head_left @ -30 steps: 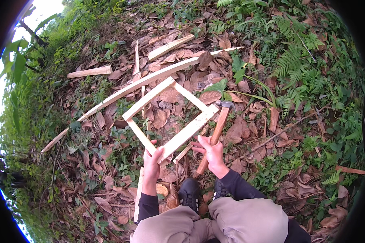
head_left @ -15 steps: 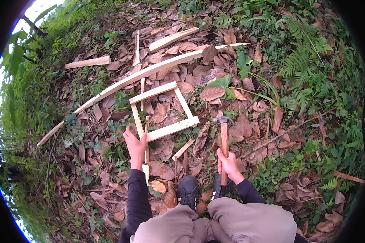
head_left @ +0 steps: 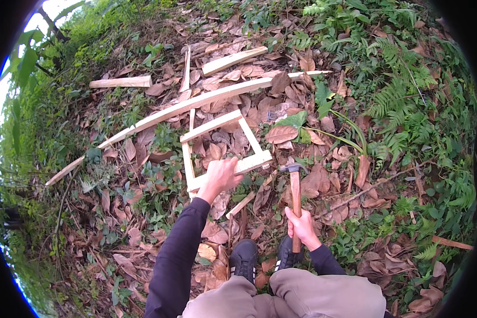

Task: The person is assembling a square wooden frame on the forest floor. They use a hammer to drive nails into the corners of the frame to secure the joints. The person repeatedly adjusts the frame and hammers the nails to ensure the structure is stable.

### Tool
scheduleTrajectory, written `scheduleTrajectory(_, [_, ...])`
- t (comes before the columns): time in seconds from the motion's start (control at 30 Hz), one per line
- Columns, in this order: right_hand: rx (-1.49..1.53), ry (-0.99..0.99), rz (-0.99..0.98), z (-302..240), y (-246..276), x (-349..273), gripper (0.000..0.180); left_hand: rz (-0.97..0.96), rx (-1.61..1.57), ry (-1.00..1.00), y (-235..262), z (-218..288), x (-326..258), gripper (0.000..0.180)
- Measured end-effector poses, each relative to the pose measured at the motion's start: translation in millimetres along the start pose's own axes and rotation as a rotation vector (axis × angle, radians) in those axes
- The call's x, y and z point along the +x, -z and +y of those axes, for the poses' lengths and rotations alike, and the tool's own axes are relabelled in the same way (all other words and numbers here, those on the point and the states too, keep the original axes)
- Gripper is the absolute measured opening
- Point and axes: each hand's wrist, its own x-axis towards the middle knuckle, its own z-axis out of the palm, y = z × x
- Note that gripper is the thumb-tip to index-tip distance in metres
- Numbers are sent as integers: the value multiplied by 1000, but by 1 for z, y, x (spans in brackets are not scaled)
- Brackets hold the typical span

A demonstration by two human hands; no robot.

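Note:
A four-sided frame of pale wooden strips (head_left: pixel 211 129) lies on the leaf litter in front of me. My left hand (head_left: pixel 222 176) is closed around its near strip, a little left of that strip's middle; the palm side is hidden. In my right hand (head_left: pixel 302 227) is a claw hammer (head_left: pixel 296 193), gripped at the lower half of its wooden handle. The hammer's dark metal head points away from me, just right of the frame's near right corner.
Beyond the frame stretches a long pale strip (head_left: pixel 196 102). Shorter wood pieces (head_left: pixel 234 61) (head_left: pixel 120 82) lie farther off, and a small offcut (head_left: pixel 240 205) lies near my shoes (head_left: pixel 244 258). Ferns (head_left: pixel 389 95) grow at the right, among dry brown leaves.
My left hand has moved right from beside the frame's near left corner and taken hold of the near strip. The right hand still holds the hammer in nearly the same place.

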Motion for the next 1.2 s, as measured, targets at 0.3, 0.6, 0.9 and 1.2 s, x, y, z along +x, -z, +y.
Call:
scheduleTrajectory(0.3, [185, 285, 8, -32, 19, -7, 37, 242, -168, 3, 91, 23, -30, 39])
scheduleTrajectory(0.6, [30, 261, 33, -37, 10, -17, 40, 462, -459, 83, 23, 44, -8, 41])
scheduleTrajectory(0.9, [-13, 562, 146, -57, 15, -16, 31, 476, -979, 126, -10, 79, 46, 59])
scheduleTrajectory(1.2, [-113, 809, 200, -103, -72, 86, 36, 543, -677, 42, -50, 85, 55, 63])
